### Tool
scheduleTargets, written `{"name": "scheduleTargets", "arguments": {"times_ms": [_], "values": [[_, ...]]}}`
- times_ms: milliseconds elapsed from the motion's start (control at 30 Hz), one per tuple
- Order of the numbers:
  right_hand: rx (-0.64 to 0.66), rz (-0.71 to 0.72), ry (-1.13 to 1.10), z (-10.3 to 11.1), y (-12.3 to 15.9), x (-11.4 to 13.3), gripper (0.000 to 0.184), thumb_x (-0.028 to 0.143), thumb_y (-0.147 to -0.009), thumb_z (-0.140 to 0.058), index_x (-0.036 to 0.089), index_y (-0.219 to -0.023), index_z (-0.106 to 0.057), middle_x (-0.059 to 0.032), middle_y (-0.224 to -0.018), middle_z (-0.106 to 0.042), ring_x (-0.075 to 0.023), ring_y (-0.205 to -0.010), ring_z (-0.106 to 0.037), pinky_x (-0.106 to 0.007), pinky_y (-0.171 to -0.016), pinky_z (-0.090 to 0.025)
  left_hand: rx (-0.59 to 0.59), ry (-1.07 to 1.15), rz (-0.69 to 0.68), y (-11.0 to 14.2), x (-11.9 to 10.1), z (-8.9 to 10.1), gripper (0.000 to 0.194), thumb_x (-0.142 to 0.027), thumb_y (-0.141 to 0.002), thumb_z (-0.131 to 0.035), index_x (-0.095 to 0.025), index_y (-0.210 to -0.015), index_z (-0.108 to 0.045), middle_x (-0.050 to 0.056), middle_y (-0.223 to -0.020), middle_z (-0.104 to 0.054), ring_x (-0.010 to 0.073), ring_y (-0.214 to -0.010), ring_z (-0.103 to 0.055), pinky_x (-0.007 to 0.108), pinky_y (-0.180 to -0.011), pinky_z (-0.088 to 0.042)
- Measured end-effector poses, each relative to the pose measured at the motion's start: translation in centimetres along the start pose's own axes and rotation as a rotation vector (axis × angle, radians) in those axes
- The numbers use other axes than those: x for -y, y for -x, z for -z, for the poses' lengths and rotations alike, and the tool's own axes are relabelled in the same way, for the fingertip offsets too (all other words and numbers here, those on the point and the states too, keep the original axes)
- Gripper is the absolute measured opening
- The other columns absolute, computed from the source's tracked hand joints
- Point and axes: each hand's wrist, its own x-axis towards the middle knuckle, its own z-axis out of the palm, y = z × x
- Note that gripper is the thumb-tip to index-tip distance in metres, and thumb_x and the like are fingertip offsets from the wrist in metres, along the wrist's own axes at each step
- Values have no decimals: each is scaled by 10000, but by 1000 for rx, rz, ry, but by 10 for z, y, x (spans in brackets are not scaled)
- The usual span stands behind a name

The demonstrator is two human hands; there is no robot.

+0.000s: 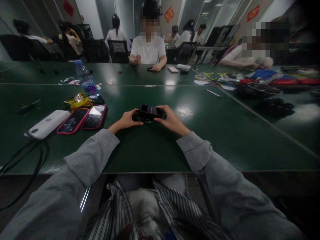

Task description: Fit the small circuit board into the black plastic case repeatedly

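Note:
Between both hands I hold a small black boxy device just over the green tabletop, with a dark screen-like panel and a row of small marks on its upper face. My left hand is closed round its left end, thumb along the near side. Gripping the right end is my right hand, its thumb on the near edge and fingers at the far side. The device's exact kind cannot be made out. Its underside and the fingertips behind it are partly hidden.
Left of my hands lie two red-cased phones, a white power bank with black cable, a yellow packet and a tilted plastic bottle. A pen and tangled cables lie to the right. A person sits opposite.

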Motion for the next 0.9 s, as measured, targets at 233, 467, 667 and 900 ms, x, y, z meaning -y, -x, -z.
{"name": "scheduleTargets", "arguments": {"times_ms": [233, 467, 667, 900], "values": [[58, 29, 46, -4, 1, -3, 489, 330, -836, -667, 202, -1271, -484, -116, -1167, -570, -256, -1043, -591, -439, -881, -521, -34, -61, 14, 0, -4, 0, 817, -490, -660, -784, -197, -1346, -451, 139, -1307, -589, 335, -1205, -561, 518, -1041, -409], [141, 34, 55, -6, 3, -6, 523, 375, -811, -696, 223, -1268, -491, -102, -1179, -578, -262, -1066, -590, -458, -904, -510, -7, -20, -31, 2, -7, 3, 783, -512, -710, -746, -256, -1382, -436, 104, -1366, -549, 321, -1246, -531, 517, -1064, -381], [169, 28, 66, -2, 3, -8, 514, 402, -832, -669, 206, -1276, -500, -113, -1177, -588, -263, -1083, -586, -450, -924, -500, 1, -11, -51, 2, -6, 3, 746, -511, -711, -746, -254, -1352, -463, 100, -1324, -578, 306, -1207, -563, 495, -1038, -413], [115, 23, 58, 4, -1, -6, 610, 442, -821, -666, 241, -1350, -439, -100, -1172, -574, -248, -997, -598, -451, -881, -520, 4, -18, -33, 1, -7, 4, 730, -519, -706, -745, -230, -1327, -491, 106, -1301, -593, 309, -1204, -563, 502, -1043, -404]]}}
